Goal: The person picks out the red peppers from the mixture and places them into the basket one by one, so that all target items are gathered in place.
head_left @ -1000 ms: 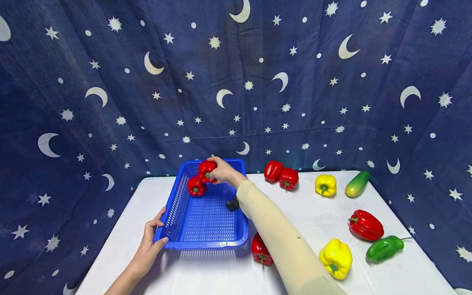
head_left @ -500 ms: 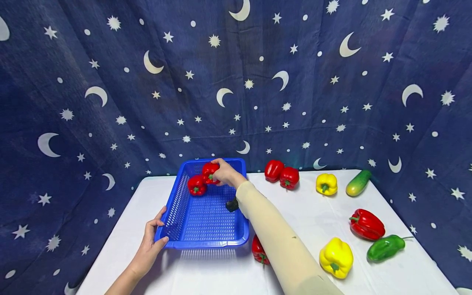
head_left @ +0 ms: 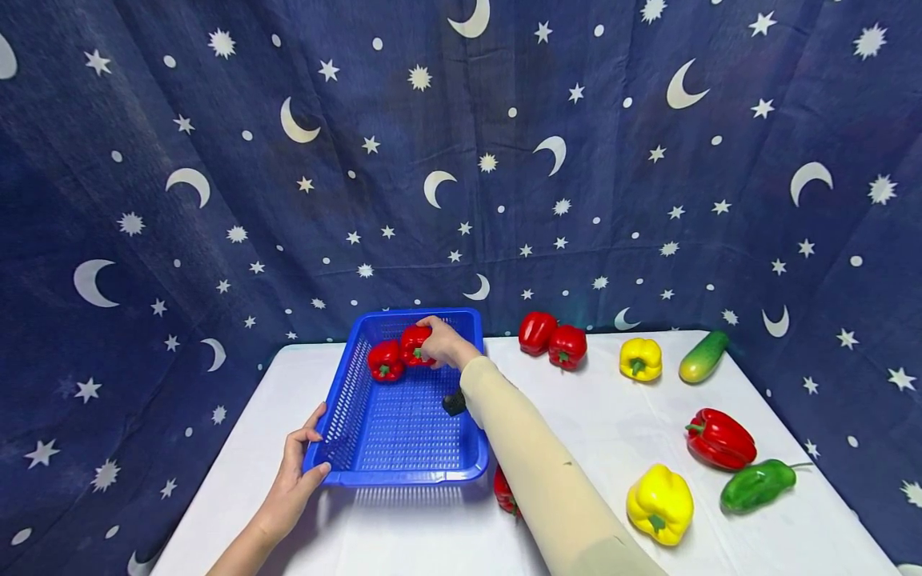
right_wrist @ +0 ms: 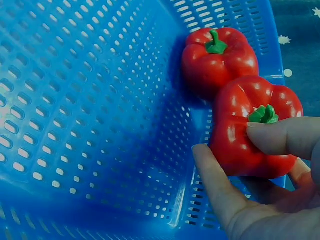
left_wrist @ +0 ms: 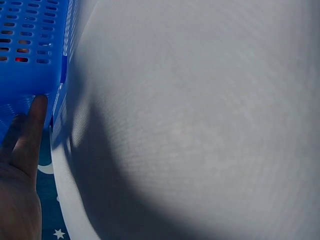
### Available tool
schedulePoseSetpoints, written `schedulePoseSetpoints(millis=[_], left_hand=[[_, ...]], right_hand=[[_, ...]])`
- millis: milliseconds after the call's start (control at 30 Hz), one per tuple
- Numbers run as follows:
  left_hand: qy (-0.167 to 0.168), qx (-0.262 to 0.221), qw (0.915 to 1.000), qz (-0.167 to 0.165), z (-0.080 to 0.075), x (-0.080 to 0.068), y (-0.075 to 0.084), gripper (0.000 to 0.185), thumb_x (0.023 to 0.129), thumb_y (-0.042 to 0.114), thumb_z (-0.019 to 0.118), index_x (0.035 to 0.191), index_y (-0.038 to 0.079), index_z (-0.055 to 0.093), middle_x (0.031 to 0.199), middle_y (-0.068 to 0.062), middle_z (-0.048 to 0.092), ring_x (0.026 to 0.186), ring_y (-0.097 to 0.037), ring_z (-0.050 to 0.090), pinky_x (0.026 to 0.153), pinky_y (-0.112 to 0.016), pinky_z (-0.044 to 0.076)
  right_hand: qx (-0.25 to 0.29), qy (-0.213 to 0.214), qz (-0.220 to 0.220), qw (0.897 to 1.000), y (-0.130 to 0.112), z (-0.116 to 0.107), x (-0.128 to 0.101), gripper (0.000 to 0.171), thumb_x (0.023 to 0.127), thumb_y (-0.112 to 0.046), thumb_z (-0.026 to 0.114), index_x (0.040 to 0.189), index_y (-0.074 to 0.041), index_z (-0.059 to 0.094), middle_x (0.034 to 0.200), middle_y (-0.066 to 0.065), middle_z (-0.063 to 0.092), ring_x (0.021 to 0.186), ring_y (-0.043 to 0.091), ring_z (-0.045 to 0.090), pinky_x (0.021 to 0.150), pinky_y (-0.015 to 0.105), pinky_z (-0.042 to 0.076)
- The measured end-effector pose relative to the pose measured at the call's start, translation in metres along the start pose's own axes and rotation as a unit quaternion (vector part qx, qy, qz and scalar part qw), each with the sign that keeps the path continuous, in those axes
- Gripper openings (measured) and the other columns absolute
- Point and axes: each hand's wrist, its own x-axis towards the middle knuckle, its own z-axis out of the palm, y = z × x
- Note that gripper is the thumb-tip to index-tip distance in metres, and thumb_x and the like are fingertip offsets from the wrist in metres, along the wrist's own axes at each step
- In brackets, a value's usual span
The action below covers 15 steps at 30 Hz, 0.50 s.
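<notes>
**In the blue basket: a second red pepper in hand**

At the far end of the blue basket [head_left: 399,416], the right hand [head_left: 442,346] grasps a red pepper [right_wrist: 252,127], fingers curled round it, touching another red pepper [right_wrist: 217,57] lying there. The left hand [head_left: 295,480] grips the basket's near corner, thumb over the rim, on the white table [head_left: 648,432].

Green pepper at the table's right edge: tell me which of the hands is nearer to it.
Right. The right hand is in the blue basket; the left hand lies farther from the green pepper.
</notes>
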Motion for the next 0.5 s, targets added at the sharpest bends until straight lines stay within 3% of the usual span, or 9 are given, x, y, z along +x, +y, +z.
schedulePoseSetpoints(millis=[500], left_hand=[[0.009, 0.003, 1.0, 0.003, 0.0008, -0.0009, -0.0023, 0.037, 0.086, -0.009, 0.046, 0.114, -0.007, 0.024, 0.153, -0.013, 0.011, 0.139, -0.019, 0.014, 0.101, -0.014, 0.022]], right_hand=[[-0.062, -0.004, 0.008, 0.998, 0.0051, 0.0032, -0.0021, 0.065, 0.078, 0.01, 0.056, 0.135, -0.014, 0.038, 0.126, 0.015, 0.042, 0.094, 0.031, 0.052, 0.077, 0.047, 0.05]])
